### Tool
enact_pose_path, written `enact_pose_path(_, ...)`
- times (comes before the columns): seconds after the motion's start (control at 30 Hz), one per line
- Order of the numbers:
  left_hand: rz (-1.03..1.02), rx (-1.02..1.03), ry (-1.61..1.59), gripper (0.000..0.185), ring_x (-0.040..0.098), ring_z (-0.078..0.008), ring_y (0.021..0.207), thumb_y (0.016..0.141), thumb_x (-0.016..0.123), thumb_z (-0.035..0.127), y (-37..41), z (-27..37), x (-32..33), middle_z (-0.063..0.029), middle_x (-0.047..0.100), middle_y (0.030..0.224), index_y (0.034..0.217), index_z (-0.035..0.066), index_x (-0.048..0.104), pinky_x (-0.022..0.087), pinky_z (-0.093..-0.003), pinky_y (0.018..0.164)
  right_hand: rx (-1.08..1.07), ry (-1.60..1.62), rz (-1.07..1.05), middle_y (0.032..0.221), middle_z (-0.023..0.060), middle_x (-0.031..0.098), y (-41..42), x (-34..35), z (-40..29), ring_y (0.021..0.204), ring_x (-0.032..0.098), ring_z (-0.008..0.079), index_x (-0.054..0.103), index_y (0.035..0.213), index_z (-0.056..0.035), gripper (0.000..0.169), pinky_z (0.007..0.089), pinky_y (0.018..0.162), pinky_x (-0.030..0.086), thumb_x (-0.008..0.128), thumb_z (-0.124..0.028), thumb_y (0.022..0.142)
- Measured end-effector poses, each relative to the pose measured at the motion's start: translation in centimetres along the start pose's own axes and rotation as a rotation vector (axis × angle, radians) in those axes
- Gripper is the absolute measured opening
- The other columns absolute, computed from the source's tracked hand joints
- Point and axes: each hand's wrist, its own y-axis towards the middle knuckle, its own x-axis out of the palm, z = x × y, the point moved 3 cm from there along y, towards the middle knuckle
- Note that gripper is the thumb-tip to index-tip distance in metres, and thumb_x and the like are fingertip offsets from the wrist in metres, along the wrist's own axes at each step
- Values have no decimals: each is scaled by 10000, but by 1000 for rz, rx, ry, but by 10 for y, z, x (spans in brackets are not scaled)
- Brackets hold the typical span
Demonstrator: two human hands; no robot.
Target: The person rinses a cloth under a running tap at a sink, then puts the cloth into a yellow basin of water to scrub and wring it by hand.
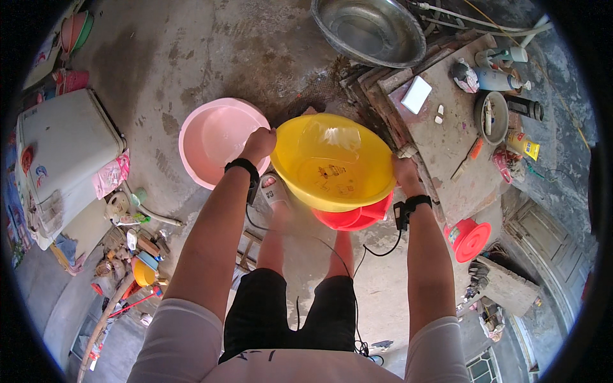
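Observation:
Both my hands hold a large yellow plastic basin (pixel 306 177) by its rim in front of my legs. My left hand (pixel 260 144) grips the left edge, and my right hand (pixel 406 173) has the right edge. The basin is tilted, and its inside shows a shiny bright patch and a printed picture on the bottom. Whether there is water in it, I cannot tell. Just left of it stands a pink basin (pixel 206 143) on the floor, partly behind my left forearm. A red plastic basin (pixel 357 218) shows from under the yellow one, mostly hidden.
A metal basin (pixel 368 33) sits at the top beside a stone slab (pixel 431 153). On the slab lie a white block (pixel 416 95), a brush (pixel 467 159), a grey bowl (pixel 492 136) and bottles. A red bucket (pixel 471 241) stands right; a white lidded appliance (pixel 72 139) is left.

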Motion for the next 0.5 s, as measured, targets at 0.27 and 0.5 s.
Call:
enact_pose_path(0.27, -227, 90, -110, 517, 721, -389, 785, 1043, 428, 336, 18, 0, 5, -288, 695, 796, 919, -89, 695, 555, -476, 753, -151, 473, -444, 617, 84, 588, 37, -23, 18, 424, 523, 203, 640, 902, -21, 371, 361, 370, 367, 466, -318, 1039)
enact_pose_path(0.5, -363, -135, -869, 373, 417, -153, 470, 1026, 446, 228, -13, 13, -9, -44, 458, 577, 732, 43, 582, 343, -331, 481, 233, 963, -551, 527, -24, 454, -6, -52, -38, 331, 345, 110, 570, 792, -93, 274, 240, 311, 254, 503, -221, 1024)
